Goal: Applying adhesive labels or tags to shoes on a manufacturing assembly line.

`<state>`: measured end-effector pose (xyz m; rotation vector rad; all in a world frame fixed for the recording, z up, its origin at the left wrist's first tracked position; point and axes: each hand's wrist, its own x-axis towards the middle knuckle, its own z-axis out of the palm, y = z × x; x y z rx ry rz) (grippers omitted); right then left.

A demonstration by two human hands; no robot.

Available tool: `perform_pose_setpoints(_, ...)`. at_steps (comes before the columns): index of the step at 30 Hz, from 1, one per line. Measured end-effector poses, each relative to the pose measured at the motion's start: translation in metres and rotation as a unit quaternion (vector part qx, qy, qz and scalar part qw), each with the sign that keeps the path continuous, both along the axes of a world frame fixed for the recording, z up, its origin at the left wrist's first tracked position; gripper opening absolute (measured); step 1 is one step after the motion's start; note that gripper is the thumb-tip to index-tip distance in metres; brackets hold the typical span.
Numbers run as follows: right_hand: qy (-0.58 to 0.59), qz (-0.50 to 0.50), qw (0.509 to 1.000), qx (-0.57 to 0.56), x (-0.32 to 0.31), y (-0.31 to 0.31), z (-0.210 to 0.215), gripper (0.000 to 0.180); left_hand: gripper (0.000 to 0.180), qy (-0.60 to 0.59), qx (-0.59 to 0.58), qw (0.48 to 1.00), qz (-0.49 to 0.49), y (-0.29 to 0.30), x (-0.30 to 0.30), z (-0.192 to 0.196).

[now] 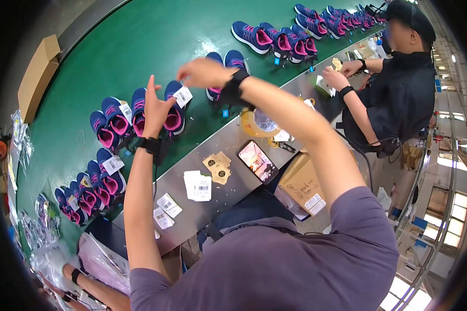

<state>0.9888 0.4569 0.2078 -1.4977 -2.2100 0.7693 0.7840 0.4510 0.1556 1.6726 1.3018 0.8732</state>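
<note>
Reaching over a green belt (140, 46), the left hand (155, 106) hovered above a blue and pink shoe (174, 111), fingers spread, one pointing up, gripping nothing. A white tag (182, 96) hung on that shoe, just beside the hand. The right hand (205, 72) was raised above another shoe pair (226, 65), fingers curled; whether it held anything could not be told. More shoes lined the belt. On the steel bench (228, 140) lay a phone (258, 161), labels (198, 185) and card tags (218, 167). A co-worker (399, 83) stood at right.
</note>
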Motion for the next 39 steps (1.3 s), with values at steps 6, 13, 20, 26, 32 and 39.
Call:
perform_pose_setpoints(6,-0.144,-0.107,0.980,0.090,0.107,-0.105,0.074,0.013,0.026,0.029,0.099,0.980,-0.173,-0.056,0.026,0.027)
perform_pose_setpoints(13,-0.199,-0.216,0.956,-0.002,0.107,-0.274,0.041,0.021,0.045,-0.037,0.229,0.902,-0.364,-0.139,0.124,0.053)
perform_pose_setpoints(20,0.005,-0.336,0.941,0.047,0.110,-0.281,0.045,0.011,0.016,0.050,0.234,0.872,-0.426,-0.159,0.176,0.027)
perform_pose_setpoints(26,0.457,-0.418,0.783,0.061,0.128,-0.294,0.057,0.008,0.019,0.117,0.227,0.858,-0.445,-0.162,0.190,0.025)
perform_pose_setpoints(32,0.542,-0.391,0.736,0.109,0.128,-0.300,0.065,0.007,0.021,0.059,0.275,0.895,-0.347,-0.172,0.191,0.040)
perform_pose_setpoints(39,0.380,-0.435,0.813,0.072,0.104,-0.317,0.095,0.006,0.024,0.019,0.273,0.944,-0.182,-0.169,0.135,0.071)
